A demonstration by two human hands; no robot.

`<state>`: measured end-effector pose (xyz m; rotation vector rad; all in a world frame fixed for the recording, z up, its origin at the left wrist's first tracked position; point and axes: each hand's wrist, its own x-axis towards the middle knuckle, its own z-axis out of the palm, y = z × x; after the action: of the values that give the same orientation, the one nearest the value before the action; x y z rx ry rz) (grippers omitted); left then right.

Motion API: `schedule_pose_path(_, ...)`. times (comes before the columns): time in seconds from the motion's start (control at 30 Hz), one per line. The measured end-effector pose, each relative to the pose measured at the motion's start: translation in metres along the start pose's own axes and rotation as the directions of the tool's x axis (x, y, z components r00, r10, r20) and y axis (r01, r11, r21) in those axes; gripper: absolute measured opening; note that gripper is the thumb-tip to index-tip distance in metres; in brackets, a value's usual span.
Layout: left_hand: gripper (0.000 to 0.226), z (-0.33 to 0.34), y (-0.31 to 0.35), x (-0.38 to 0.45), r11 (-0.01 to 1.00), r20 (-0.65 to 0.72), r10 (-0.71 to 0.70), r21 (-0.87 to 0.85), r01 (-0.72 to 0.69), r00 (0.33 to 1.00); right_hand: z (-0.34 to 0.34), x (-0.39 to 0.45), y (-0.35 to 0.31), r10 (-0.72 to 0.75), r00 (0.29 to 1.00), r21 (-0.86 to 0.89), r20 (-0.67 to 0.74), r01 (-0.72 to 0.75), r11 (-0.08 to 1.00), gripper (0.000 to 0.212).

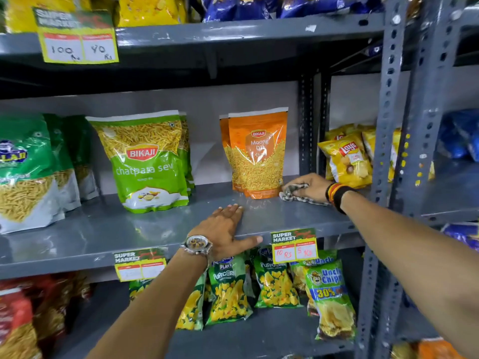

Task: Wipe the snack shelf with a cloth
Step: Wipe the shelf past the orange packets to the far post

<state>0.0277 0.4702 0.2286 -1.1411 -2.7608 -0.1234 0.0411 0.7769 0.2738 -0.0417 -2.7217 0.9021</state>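
The grey metal snack shelf (108,229) runs across the middle of the view. My right hand (309,183) presses a checked grey cloth (294,193) onto the shelf's right end, just right of the orange Moong Dal pouches (256,156). My left hand (228,228) lies flat on the shelf's front edge, fingers spread, thumb hooked over the lip, holding nothing. A watch sits on that wrist. A green Chatpata Sev pouch (149,161) stands left of centre.
Green snack bags (26,172) crowd the shelf's left end. Yellow chip packets (347,159) sit beyond the perforated upright post (388,125) on the right. Price tags (294,246) hang on the shelf lip. Puffcorn and chip bags (274,283) fill the shelf below.
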Motion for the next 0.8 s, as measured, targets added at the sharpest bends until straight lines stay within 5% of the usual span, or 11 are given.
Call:
schedule_pose_path(0.1,0.105,0.002,-0.003,0.001,1.0,0.003,-0.006,0.01,0.006,1.0,0.015,-0.013,-0.006,-0.035,0.999,0.039,-0.003,0.035,0.999,0.03)
schedule_pose_path(0.33,0.107,0.003,-0.003,-0.002,1.0,-0.003,-0.011,0.014,0.011,1.0,0.004,-0.095,-0.041,-0.214,0.94,0.068,0.266,0.203,0.977,0.033)
schedule_pose_path(0.5,0.105,0.0,-0.001,-0.003,1.0,0.008,-0.014,0.011,0.014,1.0,-0.016,-0.063,-0.011,-0.078,0.996,0.001,-0.045,0.078,0.997,0.033)
schedule_pose_path(0.6,0.103,-0.002,0.002,-0.005,1.0,0.015,-0.001,0.018,0.001,1.0,-0.003,-0.068,-0.002,-0.003,0.998,-0.084,-0.063,-0.003,0.996,0.031)
schedule_pose_path(0.7,0.102,-0.003,0.003,-0.008,1.0,0.018,0.014,0.021,-0.015,1.0,0.006,-0.101,-0.025,-0.12,0.992,-0.155,0.036,0.125,0.98,0.032)
schedule_pose_path(0.8,0.103,-0.003,0.001,-0.007,1.0,0.009,0.027,0.012,-0.027,1.0,-0.002,-0.127,-0.043,-0.172,0.967,-0.048,0.187,0.184,0.982,0.031)
